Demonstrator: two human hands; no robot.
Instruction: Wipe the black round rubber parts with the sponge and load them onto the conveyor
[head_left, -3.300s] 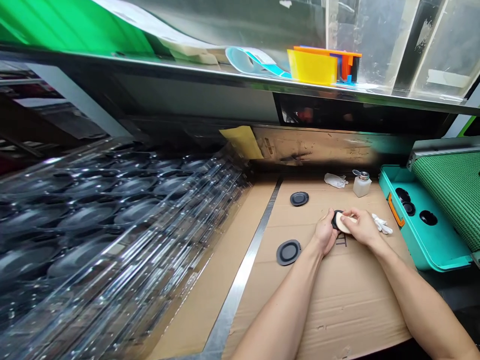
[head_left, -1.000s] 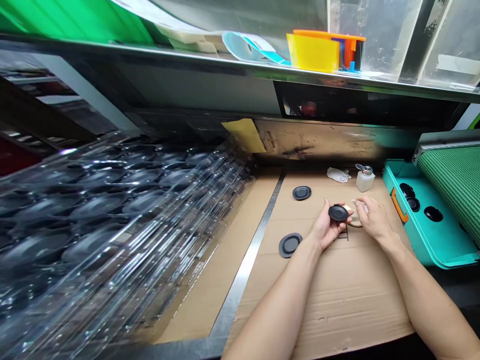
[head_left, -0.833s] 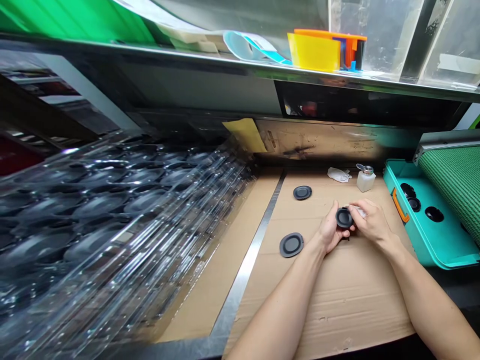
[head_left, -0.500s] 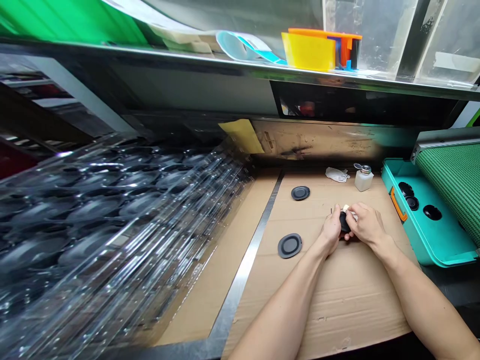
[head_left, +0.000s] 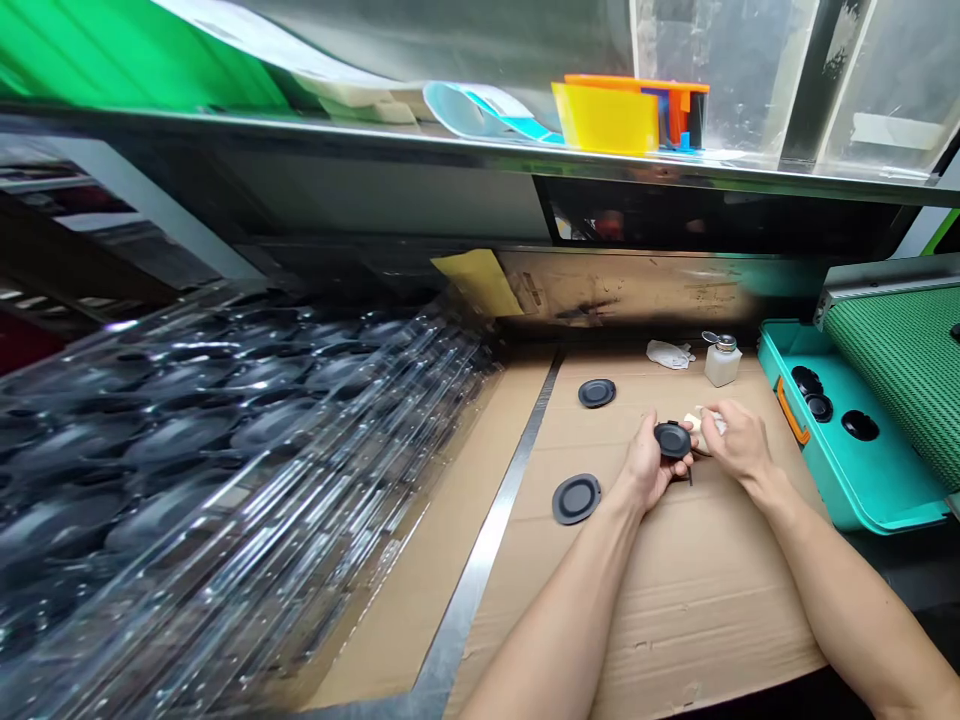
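My left hand (head_left: 648, 462) is closed on a round black plastic disc (head_left: 673, 440), its rimmed face turned up. Just to the right, my right hand (head_left: 736, 440) pinches a small whitish wipe (head_left: 697, 425), apart from the disc; its fingers partly cover it. A thin dark stick-like thing shows below the left fingertips, too small to name. Two more black discs lie on the cardboard to the left: a far disc (head_left: 597, 393) and a nearer, larger-looking disc (head_left: 577, 499).
Clear plastic trays (head_left: 300, 500) with black parts fill the left. A white bottle (head_left: 723, 362) and crumpled tissue (head_left: 670, 354) lie at the back of the cardboard (head_left: 675, 600). On the right are a teal bin (head_left: 892, 490) with black parts and a green conveyor (head_left: 900, 340).
My right hand has drawn the wipe off the black disc and slightly away. The left hand has tilted the disc so its face now shows. The view has shifted slightly.
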